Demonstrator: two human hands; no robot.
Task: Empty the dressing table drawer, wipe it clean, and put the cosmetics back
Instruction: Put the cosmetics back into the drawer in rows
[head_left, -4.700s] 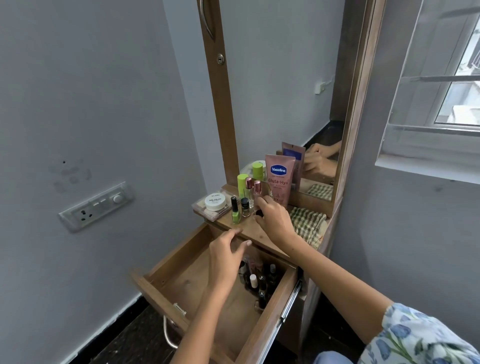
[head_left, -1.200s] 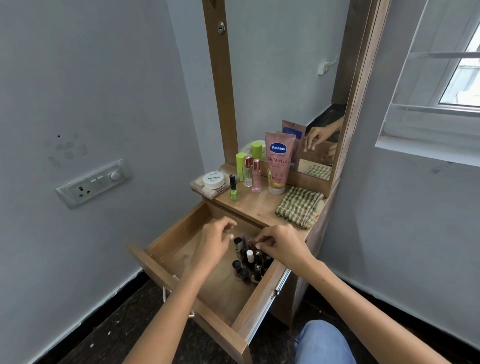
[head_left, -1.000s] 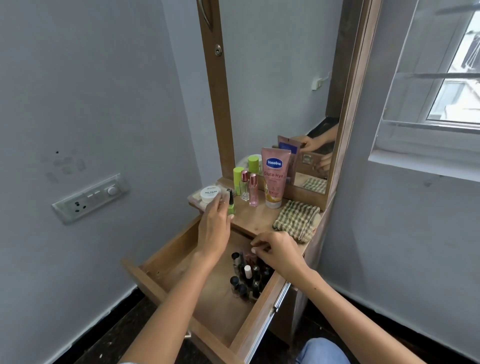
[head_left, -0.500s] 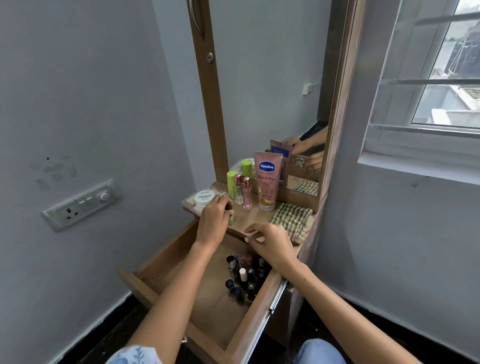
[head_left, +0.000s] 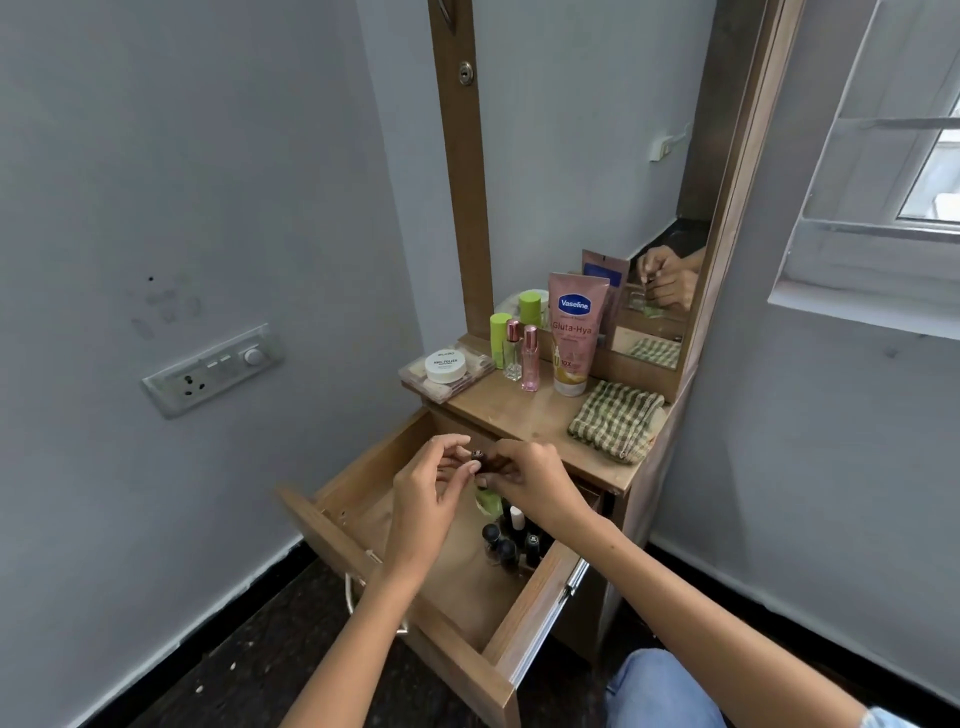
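The wooden drawer (head_left: 530, 613) is pulled open, with several small nail polish bottles (head_left: 508, 545) clustered at its far right. Above it, my left hand (head_left: 426, 499) and my right hand (head_left: 535, 486) meet around a green nail polish bottle (head_left: 487, 500) with a dark cap. My left thumb and forefinger pinch the cap; my right fingers curl round the bottle just below it. On the table top stand a pink Vaseline tube (head_left: 574, 338), two pink-capped perfume bottles (head_left: 530, 358), a green-capped bottle (head_left: 500, 338) and a white jar (head_left: 445, 366) on a clear box. A checked cloth (head_left: 615, 418) lies at the right.
A mirror (head_left: 597, 156) in a wooden frame rises behind the table top and reflects my hands. A wall socket panel (head_left: 213, 369) sits on the left wall, a window (head_left: 883, 156) at the upper right. The drawer's front sticks out over the dark floor.
My left hand took the green nail polish bottle off the table top and brought it down over the drawer. My right hand came up from the drawer's edge to meet it.
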